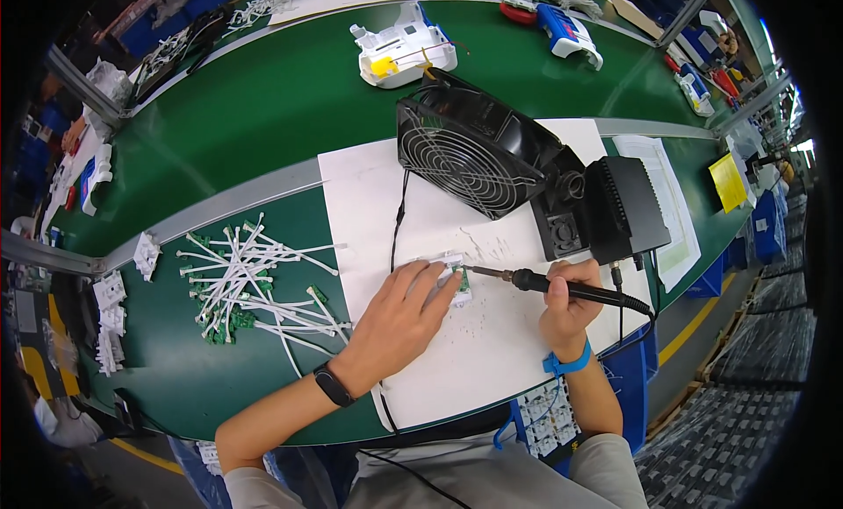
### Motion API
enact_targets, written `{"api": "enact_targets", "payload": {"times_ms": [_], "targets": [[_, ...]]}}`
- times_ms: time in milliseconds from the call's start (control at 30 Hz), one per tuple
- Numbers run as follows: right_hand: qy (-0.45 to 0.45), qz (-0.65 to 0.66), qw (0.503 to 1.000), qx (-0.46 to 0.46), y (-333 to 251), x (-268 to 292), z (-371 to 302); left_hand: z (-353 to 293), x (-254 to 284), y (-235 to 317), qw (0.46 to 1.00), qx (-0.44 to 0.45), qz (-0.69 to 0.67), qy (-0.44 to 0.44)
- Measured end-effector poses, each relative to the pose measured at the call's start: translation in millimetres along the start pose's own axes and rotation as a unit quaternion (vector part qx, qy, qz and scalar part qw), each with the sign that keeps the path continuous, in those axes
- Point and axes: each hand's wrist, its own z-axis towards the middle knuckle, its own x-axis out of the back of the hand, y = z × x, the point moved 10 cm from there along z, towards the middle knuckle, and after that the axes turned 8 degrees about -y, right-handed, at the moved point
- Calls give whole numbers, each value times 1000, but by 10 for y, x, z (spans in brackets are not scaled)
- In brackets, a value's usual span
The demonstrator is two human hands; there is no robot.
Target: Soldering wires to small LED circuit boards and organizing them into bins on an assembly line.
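Note:
My right hand (569, 309) is closed round a black soldering iron (532, 281), its metal tip pointing left. That tip meets or nearly meets a small white plastic part with a green circuit board (464, 285) on the white sheet (492, 355). My left hand (402, 314) steadies this part with its fingertips, which cover much of it. Left of that hand lies a loose pile of white cables with small green boards (255, 276) on the green bench.
A black fan (479, 140) stands just beyond my hands, beside a black soldering station (623, 206). White plastic parts (110, 320) line the left edge. Across the green conveyor (290, 114) sit white-and-blue housings (406, 48). Paper sheets (663, 206) lie at right.

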Motion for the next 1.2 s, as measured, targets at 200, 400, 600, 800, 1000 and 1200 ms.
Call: {"api": "enact_targets", "payload": {"times_ms": [200, 400, 600, 800, 1000, 1200], "targets": [[-19, -23, 999, 21, -28, -28, -10, 5, -3, -6, 1000, 1, 0, 5], [8, -28, 999, 13, -34, 14, -23, -16, -9, -23, 1000, 6, -14, 13], [-1, -10, 1000, 3, 0, -15, -5, -22, -14, -33, 1000, 8, -20, 13], [2, -20, 1000, 17, -30, -6, -11, -25, -19, -44, 1000, 7, -22, 14], [-7, -16, 1000, 19, -39, -22, -5, -28, -13, -45, 1000, 13, -17, 6], [-11, -1, 1000, 12, -19, -41, 19, -18, 13, -51, 998, 36, 41, -14]]}}
